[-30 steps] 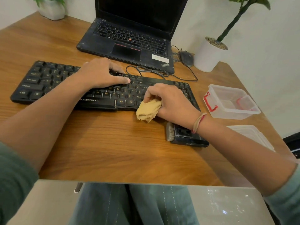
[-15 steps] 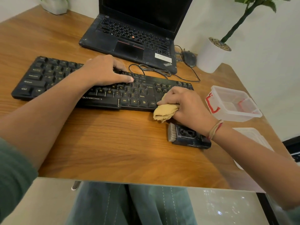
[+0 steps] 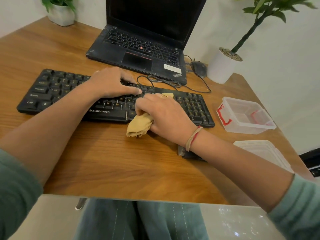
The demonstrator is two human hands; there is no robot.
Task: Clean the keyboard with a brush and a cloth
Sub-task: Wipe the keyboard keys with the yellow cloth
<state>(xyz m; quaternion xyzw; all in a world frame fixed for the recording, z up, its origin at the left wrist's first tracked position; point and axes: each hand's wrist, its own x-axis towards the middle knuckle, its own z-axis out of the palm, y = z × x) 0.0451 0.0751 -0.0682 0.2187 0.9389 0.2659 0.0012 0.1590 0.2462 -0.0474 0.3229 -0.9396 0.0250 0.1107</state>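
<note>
Head view. A brown wood-grain table [image 3: 103,161] stands against a plain pale wall [image 3: 277,75]. Count: one black full-size keyboard [image 3: 52,90] lying across the table's middle, one open black laptop [image 3: 138,54] behind it, one dark mouse [image 3: 199,67], two potted plants in a white round pot [image 3: 221,68] and a pale square pot [image 3: 60,16], one clear plastic box with red clasps [image 3: 242,118], and one clear plastic lid [image 3: 263,153]. The left hand [image 3: 112,84] lies flat on the middle keys, fingers straight, holding nothing. The right hand [image 3: 164,113] grips a bunched tan cloth [image 3: 138,125] against the keys right of centre, and the cloth's tail reaches the table. A dark brush [image 3: 183,152] lies near the keyboard's front edge, mostly hidden under the right wrist. The mouse is blurred, and both plants are cut off at the top.
</note>
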